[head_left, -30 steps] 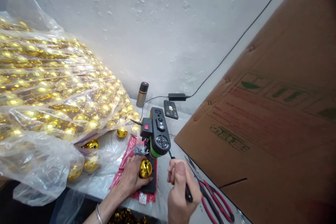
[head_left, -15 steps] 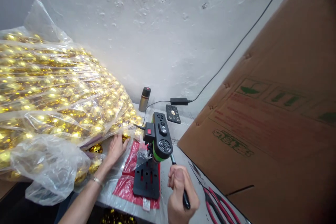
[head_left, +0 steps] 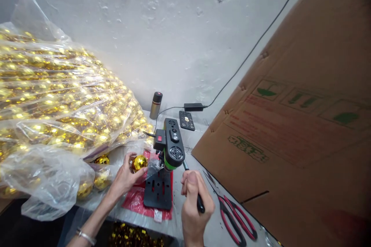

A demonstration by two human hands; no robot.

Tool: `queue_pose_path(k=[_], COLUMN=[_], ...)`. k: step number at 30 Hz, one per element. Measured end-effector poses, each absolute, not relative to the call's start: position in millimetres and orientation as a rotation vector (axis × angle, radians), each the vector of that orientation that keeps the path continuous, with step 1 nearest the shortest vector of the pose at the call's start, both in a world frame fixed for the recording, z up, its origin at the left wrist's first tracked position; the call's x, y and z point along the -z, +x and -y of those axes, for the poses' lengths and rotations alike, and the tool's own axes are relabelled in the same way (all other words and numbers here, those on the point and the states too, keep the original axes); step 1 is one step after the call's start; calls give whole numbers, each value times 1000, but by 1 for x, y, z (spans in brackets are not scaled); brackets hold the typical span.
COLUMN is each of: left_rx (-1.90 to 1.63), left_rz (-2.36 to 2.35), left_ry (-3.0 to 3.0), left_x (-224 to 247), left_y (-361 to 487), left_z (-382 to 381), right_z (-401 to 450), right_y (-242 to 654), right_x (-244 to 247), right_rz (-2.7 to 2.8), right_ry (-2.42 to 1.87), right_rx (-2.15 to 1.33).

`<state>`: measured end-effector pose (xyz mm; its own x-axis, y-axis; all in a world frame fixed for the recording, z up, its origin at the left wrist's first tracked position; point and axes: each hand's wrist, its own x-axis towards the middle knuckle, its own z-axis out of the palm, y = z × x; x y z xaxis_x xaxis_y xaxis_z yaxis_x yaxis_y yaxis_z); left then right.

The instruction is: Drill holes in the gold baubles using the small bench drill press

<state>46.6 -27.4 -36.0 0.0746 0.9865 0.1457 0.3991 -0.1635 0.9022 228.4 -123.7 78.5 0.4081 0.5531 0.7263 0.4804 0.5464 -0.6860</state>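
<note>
Between the thumb and fingers of my left hand (head_left: 125, 177) is a gold mirrored ball (head_left: 140, 163), held just left of a small bench drill press (head_left: 174, 142). My right hand (head_left: 197, 200) is wrapped round the black grip of the press's lever (head_left: 200, 203). The press has a black head with a green band and a slotted black base plate (head_left: 158, 193). Under the base lies red plastic packaging (head_left: 135, 199). A clear guard partly hides the point below the head. More gold balls (head_left: 102, 180) lie by my left wrist.
A large clear bag of gold balls (head_left: 58, 85) fills the left. Red-handled scissors (head_left: 232, 216) lie at right, before a big cardboard box (head_left: 275, 123). Behind the press are a spray can (head_left: 155, 105), a phone (head_left: 186, 120) and a power adapter (head_left: 193, 107). Gold pieces (head_left: 133, 235) show below the table edge.
My left hand has lifted a gold ball from beside the bag and brought it right, nearer the press. My right hand stays on the lever. The view has shifted slightly.
</note>
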Motion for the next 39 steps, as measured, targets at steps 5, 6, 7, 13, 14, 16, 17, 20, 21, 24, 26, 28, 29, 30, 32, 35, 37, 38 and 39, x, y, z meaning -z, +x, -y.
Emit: queue_pose_path(k=[5,6,7,13,14,16,17,20,21,24,26,28,29,30,32,35,37,38,39], left_rx=[-945,-934,-921,-849,-841,-826,-818,-777,-753,-721,-746,-765,-765,-759,-743,-735,-730,-726,-724], left_rz=[-1275,-1247,-1215,-1090,-1094,-1118,-1127,-1137,-1141,-1161,-1178,-1199,-1207,-1211,-1213,-1209,-1213,-1215,-1215], left_ry=[1826,1880,1925,2019,2025,2049,2067,2127,2146,2165,2144,2117,2109,2103,2090,2071,2058,2051,2046], left_x=[43,43,44,51,53,56,57,56,55,53,56,61,63,65,67,66,65,66,66], left_y=[57,60,64,84,85,88,89,95,97,104,108,110,110,111,111,111,111,111,111], left_z=[59,60,60,54,54,54,54,53,52,49,49,49,50,51,52,52,52,52,52], right_z=[123,123,123,125,126,126,126,127,127,128,129,129,130,130,130,130,131,131,131], right_y=[230,230,230,231,231,232,232,232,232,232,232,232,233,233,233,233,233,233,232], right_x=[-94,-95,-95,-89,-89,-88,-88,-88,-88,-88,-89,-88,-88,-87,-82,-67,-54,-46,-39], right_rz=[1261,1269,1275,1289,1289,1292,1297,1307,1309,1316,1325,1334,1336,1338,1340,1334,1327,1322,1315], right_ry=[-1091,-1093,-1094,-1088,-1087,-1080,-1078,-1080,-1083,-1080,-1077,-1074,-1070,-1063,-1048,-1026,-1003,-987,-979], right_rx=[-33,-28,-22,-21,-24,-23,-20,-26,-31,-29,-15,-4,0,3,0,-7,-3,6,9])
